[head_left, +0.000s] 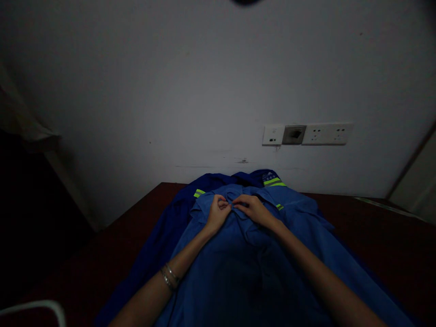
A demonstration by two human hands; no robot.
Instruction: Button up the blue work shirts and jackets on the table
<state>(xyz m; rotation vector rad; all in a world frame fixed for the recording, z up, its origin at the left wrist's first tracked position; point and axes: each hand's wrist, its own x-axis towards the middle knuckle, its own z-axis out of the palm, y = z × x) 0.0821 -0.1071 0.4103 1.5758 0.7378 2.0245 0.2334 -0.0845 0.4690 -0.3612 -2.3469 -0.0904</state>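
Note:
A blue work shirt [211, 268] with yellow-green reflective strips lies spread on a dark red table, its collar end toward the wall. Beneath it and to the left shows a darker blue garment [163, 227]. My left hand [219, 211] pinches the shirt's fabric near the collar, fingers curled. Facing it, my right hand [251, 209] pinches the same spot, and the fingertips of both hands nearly meet. Whether a button sits between them is too small and dark to tell. Two bracelets circle my left wrist.
The dark red table [371, 231] reaches back to a pale wall [204, 91]. Sockets and switches [327, 134] are set in the wall at the right. A white curved bar or cable [41, 303] shows at the lower left. Some cloth [27, 120] hangs at the far left.

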